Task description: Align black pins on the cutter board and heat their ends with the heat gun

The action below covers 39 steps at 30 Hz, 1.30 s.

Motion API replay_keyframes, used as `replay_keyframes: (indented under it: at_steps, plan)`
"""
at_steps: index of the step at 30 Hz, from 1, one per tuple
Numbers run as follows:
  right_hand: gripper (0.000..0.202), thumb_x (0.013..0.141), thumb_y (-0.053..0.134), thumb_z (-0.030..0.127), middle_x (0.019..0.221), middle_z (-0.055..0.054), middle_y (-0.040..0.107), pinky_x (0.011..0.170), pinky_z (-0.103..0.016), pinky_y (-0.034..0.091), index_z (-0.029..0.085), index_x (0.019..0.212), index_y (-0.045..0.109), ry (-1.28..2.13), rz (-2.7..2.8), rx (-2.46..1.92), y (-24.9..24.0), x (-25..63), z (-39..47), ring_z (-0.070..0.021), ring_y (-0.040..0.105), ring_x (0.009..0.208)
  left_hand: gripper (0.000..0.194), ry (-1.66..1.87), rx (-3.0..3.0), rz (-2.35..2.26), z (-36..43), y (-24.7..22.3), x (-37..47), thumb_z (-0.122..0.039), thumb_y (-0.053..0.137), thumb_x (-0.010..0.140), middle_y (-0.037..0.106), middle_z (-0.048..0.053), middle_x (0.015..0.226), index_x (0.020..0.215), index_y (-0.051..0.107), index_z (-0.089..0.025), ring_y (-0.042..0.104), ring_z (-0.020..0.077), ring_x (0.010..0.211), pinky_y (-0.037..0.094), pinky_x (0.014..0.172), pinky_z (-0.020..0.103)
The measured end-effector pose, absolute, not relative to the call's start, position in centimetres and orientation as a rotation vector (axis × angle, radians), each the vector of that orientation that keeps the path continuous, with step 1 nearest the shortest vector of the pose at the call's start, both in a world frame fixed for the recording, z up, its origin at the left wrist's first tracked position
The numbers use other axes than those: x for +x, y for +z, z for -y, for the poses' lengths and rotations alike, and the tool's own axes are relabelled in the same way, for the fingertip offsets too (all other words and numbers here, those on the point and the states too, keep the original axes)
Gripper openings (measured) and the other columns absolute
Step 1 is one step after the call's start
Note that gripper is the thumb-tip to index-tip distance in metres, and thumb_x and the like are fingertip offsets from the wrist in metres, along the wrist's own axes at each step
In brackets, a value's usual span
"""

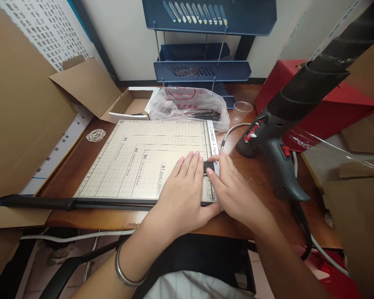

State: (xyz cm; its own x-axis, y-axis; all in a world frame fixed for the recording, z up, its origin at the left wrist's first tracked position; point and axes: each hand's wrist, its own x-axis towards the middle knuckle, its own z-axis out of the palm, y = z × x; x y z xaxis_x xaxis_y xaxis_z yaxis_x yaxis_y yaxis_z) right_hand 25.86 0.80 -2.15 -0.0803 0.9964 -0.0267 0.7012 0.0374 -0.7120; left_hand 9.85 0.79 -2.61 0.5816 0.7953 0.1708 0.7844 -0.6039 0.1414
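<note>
A cream paper cutter (112, 166) with printed size grids lies on the desk, its black-handled blade arm (40, 202) running along the near edge. My left hand (183, 191) rests flat on the board, fingers stretched out, the fingertips beside a small bundle of thin black strips (209, 167). Those strips lie across the board's right end, near the white ruler edge. With thumb and index finger, my right hand (232, 182) holds the strips at that edge. What the strips are made of cannot be made out.
Behind the cutter sit an open cardboard box (137, 101), a plastic bag (190, 104) with similar black strips, and a clear cup (242, 111). A heat gun (277, 137) stands at right by a red box (324, 95). Rubber bands (95, 135) lie left.
</note>
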Motion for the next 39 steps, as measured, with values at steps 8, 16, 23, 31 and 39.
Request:
replay_keyframes:
  at_steps: [8,16,23,31,39]
  plan:
    - [0.029,0.097,0.039,0.034,0.15,-0.012,0.051,0.115,-0.06,0.038,0.027,0.123,0.049,0.822,1.829,-1.718,-1.7,26.3,-0.9,-0.0315,0.046,0.143,0.107,0.316,2.734,-1.362,-1.0,-2.5,9.7,-0.08,0.045,0.092,0.029,0.027,0.166,0.156,0.036,0.006,0.026,0.0371,0.157,0.024,0.129,0.051]
    - [0.024,0.097,0.033,0.034,0.132,-0.011,0.056,0.108,-0.055,0.041,0.026,0.114,0.047,0.823,1.803,-1.731,-1.3,25.8,-1.3,-0.0294,0.053,0.129,0.106,0.313,2.726,-1.361,-1.0,-2.6,9.8,-0.077,0.048,0.092,0.028,0.026,0.167,0.157,0.035,0.006,0.023,0.0365,0.158,0.021,0.13,0.051]
    - [0.023,0.099,0.031,0.031,0.122,-0.01,0.063,0.1,-0.048,0.045,0.025,0.109,0.051,0.744,1.788,-1.743,-1.4,25.5,-1.4,-0.0279,0.061,0.117,0.107,0.307,2.714,-1.351,-1.0,-2.6,9.7,-0.079,0.045,0.092,0.026,0.026,0.168,0.157,0.033,0.006,0.021,0.0355,0.159,0.019,0.13,0.049]
    - [0.028,0.099,0.037,0.019,0.122,-0.01,0.07,0.103,-0.049,0.042,0.023,0.116,0.06,0.618,1.882,-1.989,0.2,24.7,-1.8,-0.0308,0.063,0.12,0.109,0.333,2.696,-1.337,-1.0,-2.7,9.6,-0.081,0.043,0.092,0.026,0.026,0.168,0.157,0.033,0.005,0.022,0.0358,0.159,0.021,0.13,0.051]
    - [0.024,0.09,0.049,0.015,0.132,-0.012,0.068,0.099,-0.049,0.046,0.023,0.11,0.059,0.461,1.87,-2.02,-0.2,24.4,-1.8,-0.033,0.065,0.121,0.108,0.363,2.653,-1.35,-1.0,-2.8,9.8,-0.081,0.042,0.092,0.026,0.025,0.168,0.158,0.032,0.004,0.021,0.0354,0.159,0.021,0.131,0.051]
